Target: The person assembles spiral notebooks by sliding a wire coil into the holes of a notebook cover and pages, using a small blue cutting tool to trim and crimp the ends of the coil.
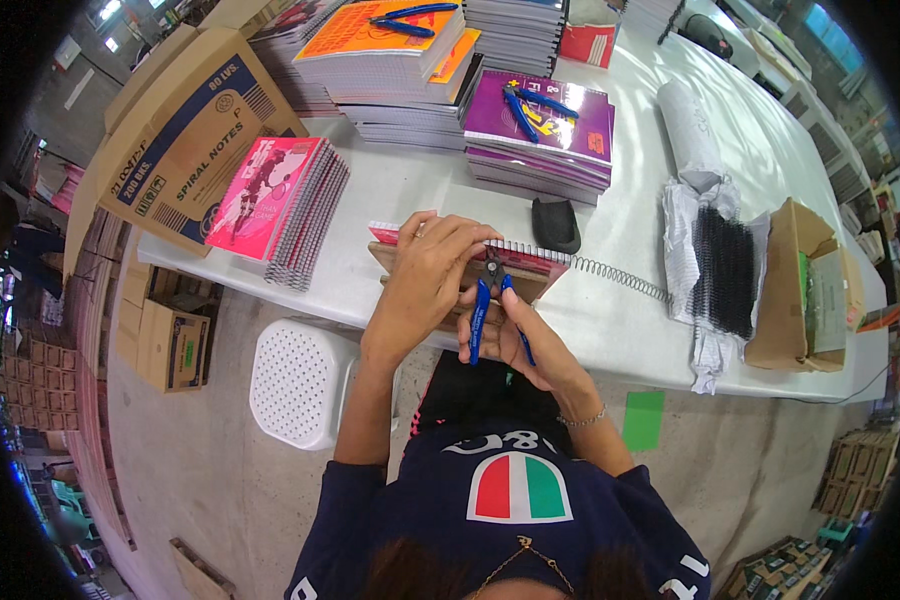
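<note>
From here, L hand [432, 268]: fingers clamp the notebook [540, 282] at the tabletop [610, 335] edge; R hand [535, 345]: fingers wrapped round blue cutters [480, 318]. Bk looks lightish, stiff-backed, prob. slick; hold nr spine. Wire coil [625, 277] prob. springy, bends easily.

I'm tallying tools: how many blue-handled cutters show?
3 cutters: one in the right hand, one atop the orange notebook stack, one atop the purple notebook stack; others may be hidden.
</note>
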`<state>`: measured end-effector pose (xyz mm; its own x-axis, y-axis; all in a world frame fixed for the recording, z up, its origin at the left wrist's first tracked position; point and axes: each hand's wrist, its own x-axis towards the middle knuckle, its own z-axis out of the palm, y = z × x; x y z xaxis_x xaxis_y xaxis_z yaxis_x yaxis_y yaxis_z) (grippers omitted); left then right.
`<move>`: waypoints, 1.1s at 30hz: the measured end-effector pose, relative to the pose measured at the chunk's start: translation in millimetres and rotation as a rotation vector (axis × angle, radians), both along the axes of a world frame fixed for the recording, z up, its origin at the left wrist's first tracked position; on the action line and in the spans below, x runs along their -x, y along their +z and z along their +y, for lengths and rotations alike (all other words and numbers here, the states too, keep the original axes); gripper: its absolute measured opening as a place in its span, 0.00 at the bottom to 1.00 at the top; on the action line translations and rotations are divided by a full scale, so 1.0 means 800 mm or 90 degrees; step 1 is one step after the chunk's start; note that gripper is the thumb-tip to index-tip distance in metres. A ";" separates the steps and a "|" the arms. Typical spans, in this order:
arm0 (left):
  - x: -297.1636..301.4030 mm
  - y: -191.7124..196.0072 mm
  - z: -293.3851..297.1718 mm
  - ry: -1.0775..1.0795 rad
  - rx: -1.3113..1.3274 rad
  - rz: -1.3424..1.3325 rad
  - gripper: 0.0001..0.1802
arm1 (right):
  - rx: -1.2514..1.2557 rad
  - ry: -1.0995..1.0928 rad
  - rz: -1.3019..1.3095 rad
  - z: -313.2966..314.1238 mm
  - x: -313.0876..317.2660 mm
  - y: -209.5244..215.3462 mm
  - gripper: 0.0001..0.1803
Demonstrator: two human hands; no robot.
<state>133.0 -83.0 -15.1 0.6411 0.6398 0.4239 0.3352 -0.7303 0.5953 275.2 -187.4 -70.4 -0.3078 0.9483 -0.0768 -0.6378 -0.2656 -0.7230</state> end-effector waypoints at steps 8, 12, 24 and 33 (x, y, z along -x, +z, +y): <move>-0.001 0.000 -0.003 0.011 -0.022 -0.008 0.12 | 0.022 0.023 0.158 -0.003 0.009 0.011 0.27; 0.000 0.000 -0.007 0.021 -0.018 -0.016 0.11 | 0.063 0.011 0.194 -0.007 0.018 0.017 0.26; -0.006 -0.013 -0.012 0.051 -0.043 -0.076 0.09 | 0.091 0.000 -0.076 -0.021 -0.005 0.025 0.24; -0.021 -0.015 -0.013 0.114 -0.031 -0.202 0.10 | 0.075 -0.150 -1.051 -0.082 -0.152 0.008 0.27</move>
<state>149.5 -93.4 -26.8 0.3526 0.7039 0.6166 0.2646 -0.7071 0.6558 396.7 -252.9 -63.8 0.3098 0.9248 -0.2209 0.7059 -0.3794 -0.5981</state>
